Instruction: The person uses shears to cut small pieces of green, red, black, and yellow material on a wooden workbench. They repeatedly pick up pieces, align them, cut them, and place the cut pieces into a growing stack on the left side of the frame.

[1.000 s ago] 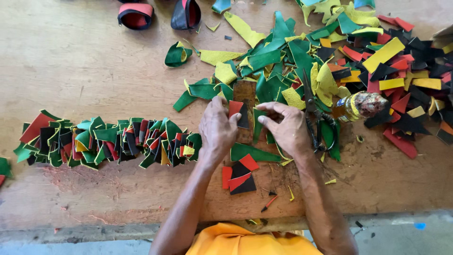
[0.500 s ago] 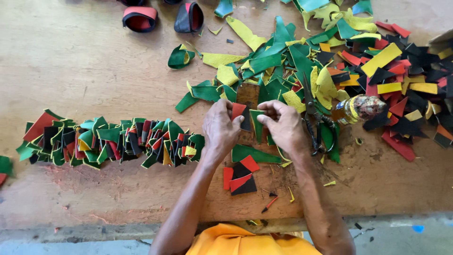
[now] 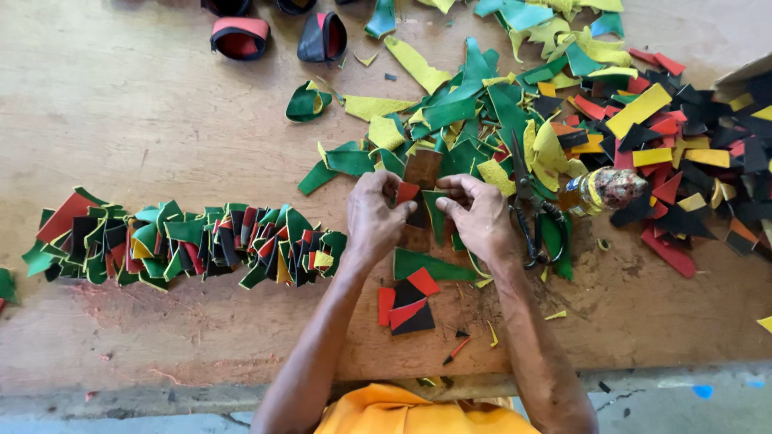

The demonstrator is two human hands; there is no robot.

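**Two hands fold small leather scraps at a cluttered wooden bench**

Seen from above, a person's left hand (image 3: 376, 217) and right hand (image 3: 480, 217) meet at the middle of a worn wooden table (image 3: 137, 128). The fingers of both hands are curled in close, pinching a small folded piece of red and dark green leather (image 3: 414, 197) between the fingertips, just above the table. A brown rectangular block (image 3: 422, 167) sits right behind the hands.

To the left lies a long row of folded scraps (image 3: 185, 241) in green, red, black and yellow, packed tightly side by side. Just below the hands rests a small cluster of flat red and black pieces (image 3: 406, 301). To the right, black scissors (image 3: 527, 213) lie beside the right hand, near a bottle lying on its side (image 3: 607, 189). A wide loose heap of cut offcuts (image 3: 643, 120) spreads across the upper right. Two black and red curved pieces (image 3: 277, 36) sit at the top edge.
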